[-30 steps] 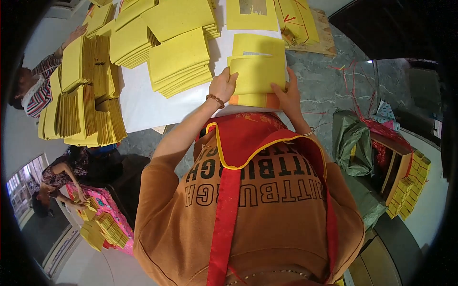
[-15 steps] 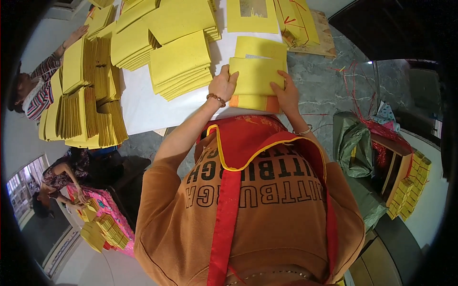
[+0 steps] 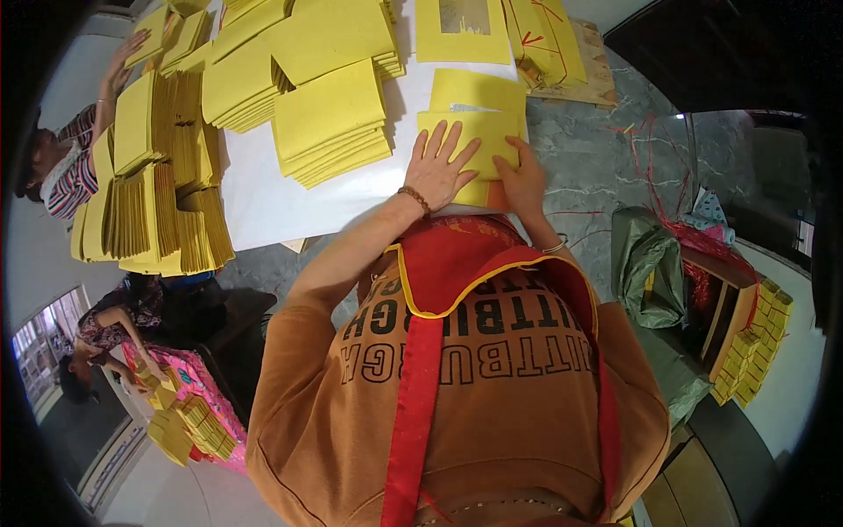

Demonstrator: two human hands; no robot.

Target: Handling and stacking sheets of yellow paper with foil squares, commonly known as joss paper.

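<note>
A folded sheet of yellow paper (image 3: 486, 156) lies at the near right corner of the white-covered table, on top of more yellow paper (image 3: 481, 85). My left hand (image 3: 436, 172), with a beaded bracelet at the wrist, rests flat across its left part, fingers spread. At the paper's right edge is my right hand (image 3: 524, 183), thumb on top and fingers bent at the edge; their undersides are hidden. Just to the left stands a fanned stack of folded yellow sheets (image 3: 332, 114). Beyond the paper lies a flat yellow sheet with a grey rectangle (image 3: 464, 19).
More folded yellow stacks (image 3: 180, 167) line the table's left side, where a person's hand (image 3: 126, 60) reaches in. A tied yellow bundle (image 3: 544, 39) sits at the far right. Another person works at a pink-covered table (image 3: 211, 386). Green plastic (image 3: 648, 277) and red strings lie at right.
My left hand has gone from gripping the paper's left edge to lying spread on top of it. My right hand has stayed at the right edge. The other person's hand at far left has moved up.
</note>
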